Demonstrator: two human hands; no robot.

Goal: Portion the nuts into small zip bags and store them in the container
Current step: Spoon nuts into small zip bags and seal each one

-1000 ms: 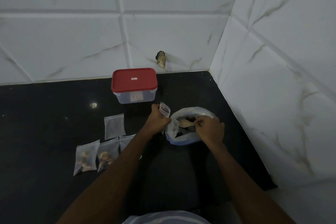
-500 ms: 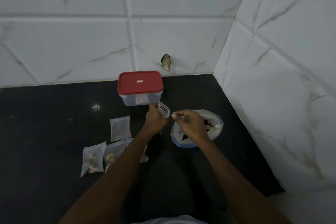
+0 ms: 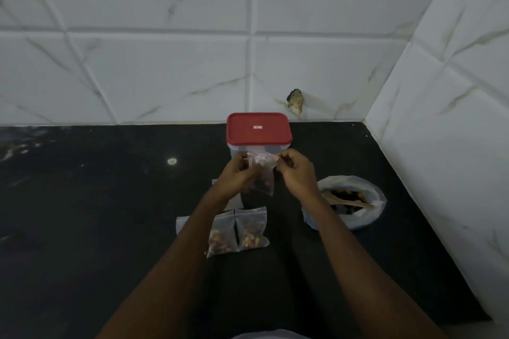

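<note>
Head view: left hand (image 3: 237, 176) and right hand (image 3: 296, 173) each pinch a top corner of one small zip bag (image 3: 261, 177) holding nuts, raised in front of one red-lidded container (image 3: 259, 132). Two filled bags (image 3: 252, 228) lie side by side on the black counter (image 3: 96, 215). One open nut sack (image 3: 369, 219) sits at right.

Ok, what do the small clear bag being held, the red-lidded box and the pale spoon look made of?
Small clear zip bag: thin flexible plastic film; nuts show through. Red-lidded rectangular container: rigid plastic, matte red lid, translucent walls. Pale spoon: probably wood, tan and dull, though dim light leaves it open.
</note>
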